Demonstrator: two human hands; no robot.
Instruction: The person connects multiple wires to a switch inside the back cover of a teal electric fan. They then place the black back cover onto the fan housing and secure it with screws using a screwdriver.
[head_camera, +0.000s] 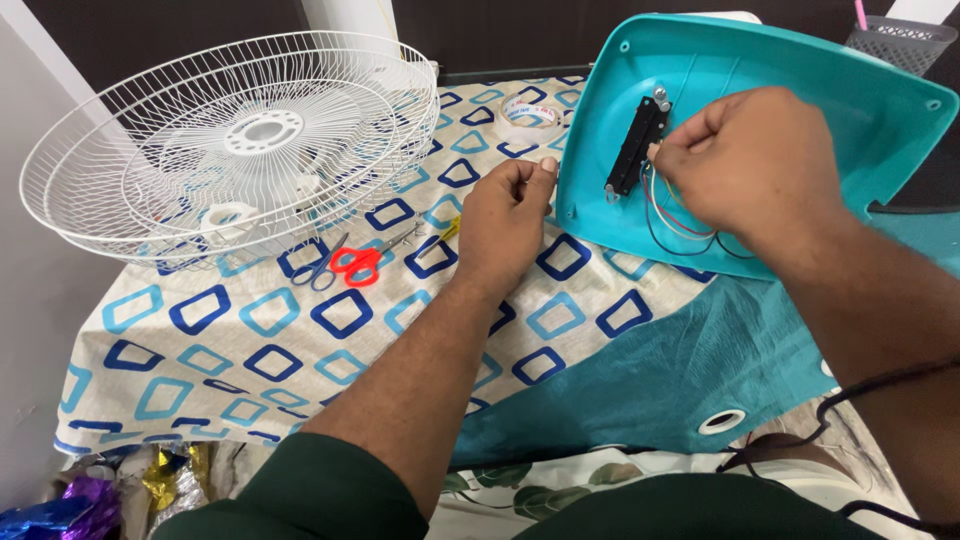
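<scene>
Turquoise plastic fan housing panel (800, 120) stands tilted on the patterned blue-and-cream tablecloth (300, 330), inner face toward the wearer. Right hand (755, 160) curled, fingertips pinching thin coloured wires (672, 222) beside the black rectangular switch block (636, 147). Left hand (505, 215) loosely closed, fingertips against the panel's lower edge, steadying it. Judgement: firm bracing and grip near the wire ends avoids strain. Red-handled scissors (355, 263), tape roll (529, 112), white wire fan guards (235, 140) lie nearby.
</scene>
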